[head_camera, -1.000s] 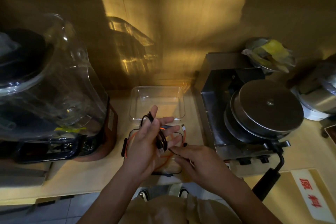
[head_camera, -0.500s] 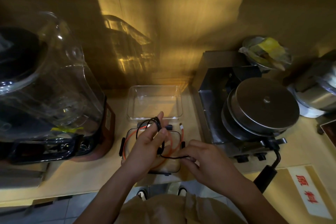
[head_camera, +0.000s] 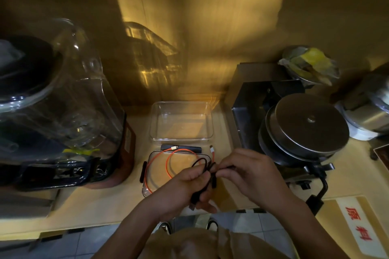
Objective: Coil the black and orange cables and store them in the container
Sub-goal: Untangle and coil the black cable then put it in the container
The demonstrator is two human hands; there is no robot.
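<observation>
A clear rectangular container [head_camera: 181, 104] stands empty at the back of the counter. In front of it lies its clear lid [head_camera: 147, 176] with black clips. The orange cable [head_camera: 169, 153] rests in loose loops on that lid, its white plugs toward the container. My left hand [head_camera: 181, 191] is closed around a small coil of the black cable [head_camera: 203, 166], just above the lid's right side. My right hand [head_camera: 246, 172] pinches the black cable's free end beside the coil, fingertips touching the left hand.
A large blender with a clear cover [head_camera: 56, 111] fills the left side. A steel appliance with a round lid [head_camera: 303, 124] and black handle [head_camera: 317, 193] stands close on the right. A metal bowl [head_camera: 309, 65] and pot [head_camera: 374, 109] sit behind it. The counter edge runs just below my hands.
My left hand has closed from spread fingers into a fist around the black coil and dropped lower. My right hand has moved up to meet it.
</observation>
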